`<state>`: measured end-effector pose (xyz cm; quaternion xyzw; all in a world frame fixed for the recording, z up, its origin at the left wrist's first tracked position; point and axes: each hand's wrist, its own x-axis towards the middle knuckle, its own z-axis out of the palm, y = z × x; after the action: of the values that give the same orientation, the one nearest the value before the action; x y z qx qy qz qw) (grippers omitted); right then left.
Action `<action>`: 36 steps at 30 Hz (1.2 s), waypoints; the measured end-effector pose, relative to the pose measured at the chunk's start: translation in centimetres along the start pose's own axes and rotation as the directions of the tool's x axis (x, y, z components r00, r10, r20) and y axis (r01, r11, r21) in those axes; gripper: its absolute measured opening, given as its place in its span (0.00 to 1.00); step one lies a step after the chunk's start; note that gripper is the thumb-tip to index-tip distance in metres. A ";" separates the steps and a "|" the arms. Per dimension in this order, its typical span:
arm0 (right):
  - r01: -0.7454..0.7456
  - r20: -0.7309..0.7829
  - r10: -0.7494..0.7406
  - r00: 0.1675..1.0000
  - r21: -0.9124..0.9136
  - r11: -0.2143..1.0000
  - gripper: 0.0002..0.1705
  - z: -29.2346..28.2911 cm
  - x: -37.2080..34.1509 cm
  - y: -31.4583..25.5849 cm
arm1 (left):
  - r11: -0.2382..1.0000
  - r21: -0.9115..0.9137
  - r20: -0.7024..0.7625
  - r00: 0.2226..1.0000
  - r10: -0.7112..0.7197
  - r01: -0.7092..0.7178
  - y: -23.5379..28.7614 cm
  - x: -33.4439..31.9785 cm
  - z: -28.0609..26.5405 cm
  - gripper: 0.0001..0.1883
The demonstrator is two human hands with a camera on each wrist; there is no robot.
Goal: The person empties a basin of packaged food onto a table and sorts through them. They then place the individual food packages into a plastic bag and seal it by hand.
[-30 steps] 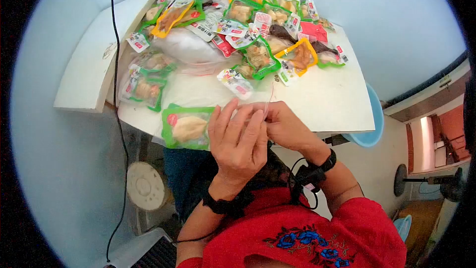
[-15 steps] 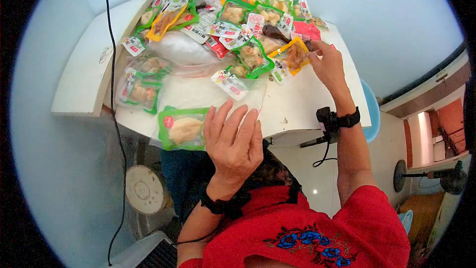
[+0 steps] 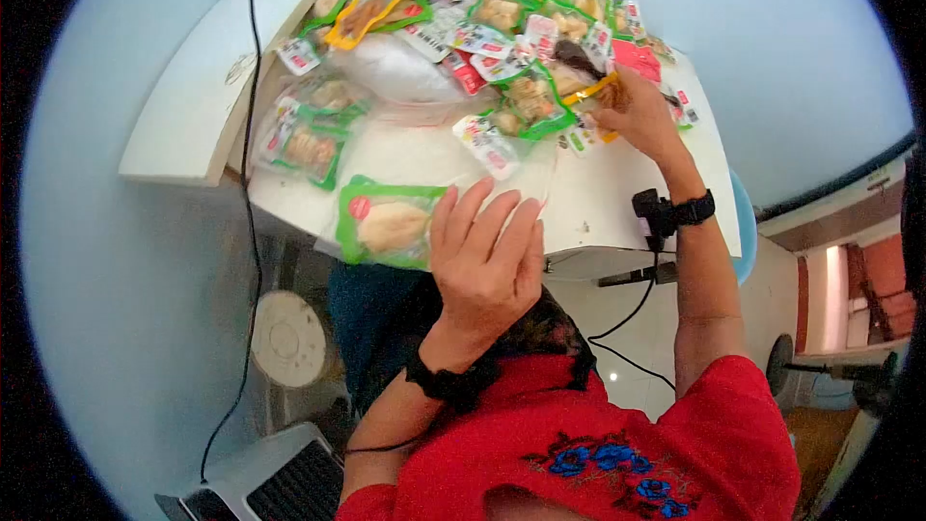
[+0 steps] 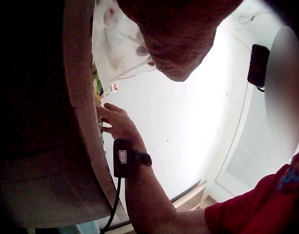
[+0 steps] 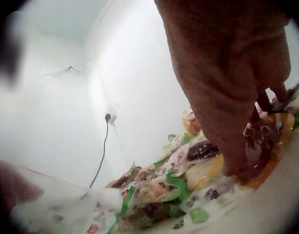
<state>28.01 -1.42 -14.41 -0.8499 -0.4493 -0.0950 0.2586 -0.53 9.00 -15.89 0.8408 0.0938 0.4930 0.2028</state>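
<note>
My left hand (image 3: 487,260) lies with spread, straight fingers over the right end of a green-edged food packet (image 3: 391,225) at the table's front edge. That packet holds a pale, plump piece of food and sits in a clear plastic bag (image 3: 434,159). Over at the right of the pile, my right hand (image 3: 641,121) grips a yellow-edged food packet (image 5: 281,126) with brown contents. In the right wrist view the thumb presses on its near side while the fingers bend down at its far side. The hand covers much of that packet in the head view.
A heap of sealed food packets (image 3: 502,10) fills the back of the white table (image 3: 666,198). Green-edged packets (image 3: 309,150) lie at the left, near a bundle of clear plastic (image 3: 395,68). A black cable (image 3: 253,135) hangs at the left; a blue basin (image 3: 743,232) stands right.
My right hand left the bag's edge beside my left hand, reached to the pile's right side and now grips the yellow-edged packet. My left hand has stayed by the green-edged packet.
</note>
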 end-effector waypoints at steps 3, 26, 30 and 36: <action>-0.193 0.024 0.191 0.981 0.110 0.975 0.40 0.0 -0.2 -0.2 | 1.000 -0.012 -0.017 1.000 -0.008 0.008 -0.1 0.0 0.1 0.12; 0.311 0.096 -0.297 0.950 -0.207 0.928 0.40 1.9 -2.3 -8.9 | 1.000 -0.009 -0.004 1.000 -0.002 0.002 0.0 -0.3 -0.2 0.12; 0.277 0.110 -0.258 0.960 -0.207 0.938 0.38 2.2 -2.0 -9.0 | 1.000 -0.006 -0.007 1.000 0.005 -0.005 -0.2 -0.4 -0.1 0.11; 0.326 0.093 -0.313 0.945 -0.240 0.914 0.30 2.3 -1.6 -7.8 | 1.000 -0.016 -0.017 1.000 0.008 -0.009 -0.2 -0.5 0.0 0.11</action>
<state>20.59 2.22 -14.28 -0.7931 -0.5730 -0.1697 0.1177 -0.77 9.02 -16.35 0.8353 0.0878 0.5017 0.2069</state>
